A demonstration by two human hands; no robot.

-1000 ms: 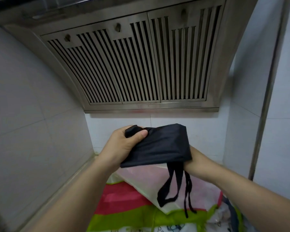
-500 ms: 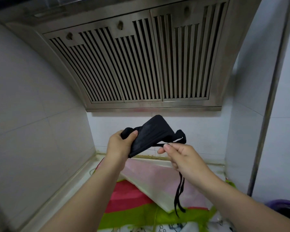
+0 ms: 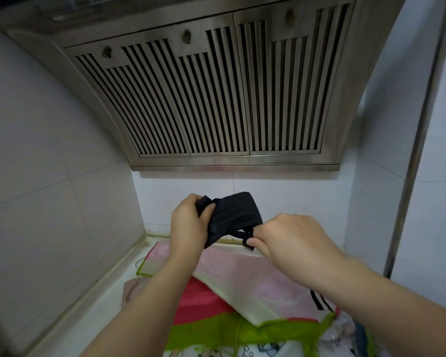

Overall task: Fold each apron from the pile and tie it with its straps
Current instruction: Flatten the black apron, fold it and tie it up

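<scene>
Apron (image 3: 232,217), black, folded into a compact bundle, held in the air in front of the white tiled back wall (image 3: 294,191), below the range hood (image 3: 216,99) and above the pile (image 3: 255,282), touching neither. Left hand (image 3: 188,225): clamped on the bundle's left end, thumb pressed across the front face, remaining fingers curled round behind and mostly hidden. Right hand (image 3: 291,240): back of hand toward the camera, fingers curled together, thumb and forefinger pinching 1 black strap (image 3: 242,234) just beside the bundle's lower right corner; the strap runs taut between the bundle and the pinch. Strap ends (image 3: 317,301): 2 dark strips showing beneath the right forearm, hanging over the pile; whether they touch it cannot be told. The pile, on the counter (image 3: 101,305) under both forearms: pale pink-and-white folded cloth on top, lying at a slant; red cloth with bright green border beneath it; white printed cloth at the lower edge of the view; 1 pinkish cloth near the left forearm. Range hood, stainless steel, wall-mounted, with 3 slatted filter panels, each with 1 dark knob. Side wall (image 3: 49,176), left, grey-white tiles. Metal upright (image 3: 417,150), right, running from top to lower right.
</scene>
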